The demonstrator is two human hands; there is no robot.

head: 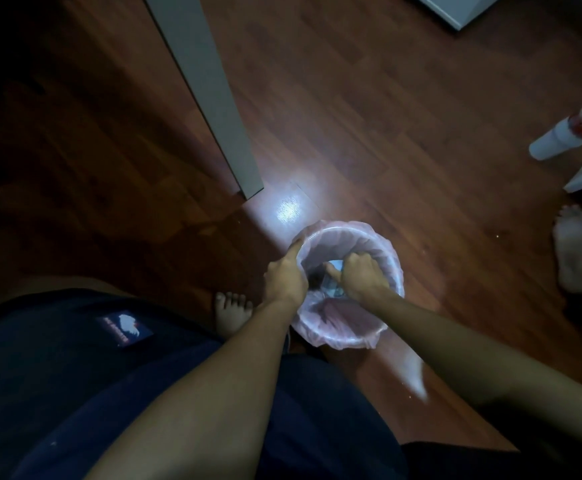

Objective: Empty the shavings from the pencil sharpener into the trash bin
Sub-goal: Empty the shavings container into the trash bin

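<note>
Dark wooden floor [386, 109], dimly lit, with one bright reflection just beyond the trash bin [395, 268]. The bin stands on the floor below me, lined with a thin pinkish plastic bag [338, 226] folded over its rim. My left hand [284, 280] rests on the bin's left rim, forefinger stretched along the edge, the other fingers curled over the liner. My right hand [360, 275] is closed into a fist inside the bin's mouth, thumb pointing left, gripping a small pale object [332, 289] that I take to be the pencil sharpener; blur hides its detail. A grey table leg [209, 98] stands to the upper left. My bare foot [232, 311] sits just left of the bin.
</note>
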